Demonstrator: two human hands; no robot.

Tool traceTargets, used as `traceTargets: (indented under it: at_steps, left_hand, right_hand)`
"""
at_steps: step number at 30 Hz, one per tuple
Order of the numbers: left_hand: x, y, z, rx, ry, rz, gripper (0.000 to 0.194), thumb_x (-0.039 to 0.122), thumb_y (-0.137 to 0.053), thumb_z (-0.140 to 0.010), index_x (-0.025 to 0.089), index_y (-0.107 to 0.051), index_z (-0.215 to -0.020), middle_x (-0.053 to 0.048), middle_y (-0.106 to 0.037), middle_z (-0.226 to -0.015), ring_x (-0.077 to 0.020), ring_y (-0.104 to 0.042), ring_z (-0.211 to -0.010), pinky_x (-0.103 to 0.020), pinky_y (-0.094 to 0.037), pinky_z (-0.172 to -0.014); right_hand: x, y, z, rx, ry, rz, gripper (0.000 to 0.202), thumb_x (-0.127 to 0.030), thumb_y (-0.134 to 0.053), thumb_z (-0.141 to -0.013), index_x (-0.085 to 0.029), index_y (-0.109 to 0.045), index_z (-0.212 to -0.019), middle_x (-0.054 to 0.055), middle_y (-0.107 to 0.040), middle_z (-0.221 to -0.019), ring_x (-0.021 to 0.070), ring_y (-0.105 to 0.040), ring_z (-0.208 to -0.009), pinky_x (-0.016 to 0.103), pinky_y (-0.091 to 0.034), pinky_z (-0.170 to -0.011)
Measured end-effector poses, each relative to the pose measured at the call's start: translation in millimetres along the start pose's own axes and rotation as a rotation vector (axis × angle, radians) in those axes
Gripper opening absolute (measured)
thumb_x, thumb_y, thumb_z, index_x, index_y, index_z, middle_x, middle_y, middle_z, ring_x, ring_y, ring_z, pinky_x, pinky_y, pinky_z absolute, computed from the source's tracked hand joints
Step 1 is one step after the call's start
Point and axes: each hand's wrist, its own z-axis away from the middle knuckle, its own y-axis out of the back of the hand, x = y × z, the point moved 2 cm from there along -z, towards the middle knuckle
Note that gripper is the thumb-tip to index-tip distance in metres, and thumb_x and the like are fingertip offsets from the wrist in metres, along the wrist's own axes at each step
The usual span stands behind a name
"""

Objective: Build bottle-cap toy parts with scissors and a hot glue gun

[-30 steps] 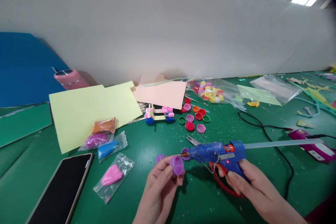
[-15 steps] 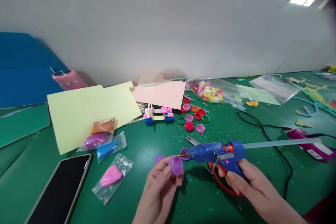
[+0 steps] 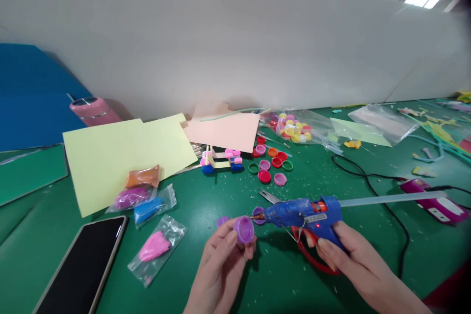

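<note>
A purple bottle cap [image 3: 244, 230] is pinched between the thumb and fingers of my left hand [image 3: 222, 260], its hollow side facing me. My right hand [image 3: 346, 260] grips a blue hot glue gun [image 3: 303, 213] with a lit red light and a long clear glue stick [image 3: 390, 198] out of its back. The gun's nozzle points left, just beside the cap's upper right rim. Behind the nozzle lies another purple cap [image 3: 258, 215]. Red-handled pliers [image 3: 270, 196] lie partly hidden under the gun. A further purple piece [image 3: 222, 221] shows behind my left fingers.
Loose caps [image 3: 264, 176] and a small stick-and-cap model [image 3: 222, 161] sit farther back. Clay packets [image 3: 154, 246] and a phone [image 3: 83, 265] lie left. A bag of caps [image 3: 290, 127] is behind; a black cable [image 3: 382, 206] runs right to a purple power unit [image 3: 434, 201].
My left hand and the cap have shifted slightly left and up. The glue gun stays nearly in place, and the whole view has moved slightly.
</note>
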Motion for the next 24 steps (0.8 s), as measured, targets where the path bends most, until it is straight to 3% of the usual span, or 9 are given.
traceTargets:
  at_steps: [11,19,24]
  left_hand:
    - [-2.3,2.4,-0.3,-0.005,-0.018,0.025,0.017,0.027,-0.067,-0.068,0.016,-0.068,-0.080,-0.002,-0.060,-0.064,-0.0114,-0.052,-0.059,-0.025,-0.045,-0.062]
    - [-1.1,0.4,-0.9,0.004,-0.014,0.017,0.018,0.029,-0.068,-0.067,0.015,-0.068,-0.078,-0.002,-0.060,-0.064,-0.0114,-0.052,-0.059,-0.025,-0.044,-0.063]
    - [-2.0,0.9,-0.5,0.007,-0.009,0.024,0.017,0.027,-0.067,-0.067,0.015,-0.069,-0.080,-0.003,-0.061,-0.064,-0.0111,-0.052,-0.058,-0.025,-0.044,-0.061]
  right_hand:
    - [-6.0,1.2,2.9,0.035,-0.020,0.051,0.030,-0.038,-0.046,-0.084,-0.021,-0.051,-0.060,-0.003,-0.051,-0.057,0.0107,-0.048,-0.052,0.017,-0.045,-0.051]
    - [-5.0,1.8,-0.1,-0.004,0.013,0.030,0.024,-0.039,-0.043,-0.086,-0.021,-0.057,-0.078,-0.001,-0.056,-0.063,0.0120,-0.050,-0.053,0.018,-0.046,-0.049]
    - [-3.6,1.4,1.1,0.029,-0.003,0.021,0.024,-0.037,-0.045,-0.085,-0.021,-0.055,-0.070,-0.001,-0.055,-0.062,0.0116,-0.050,-0.054,0.018,-0.045,-0.051]
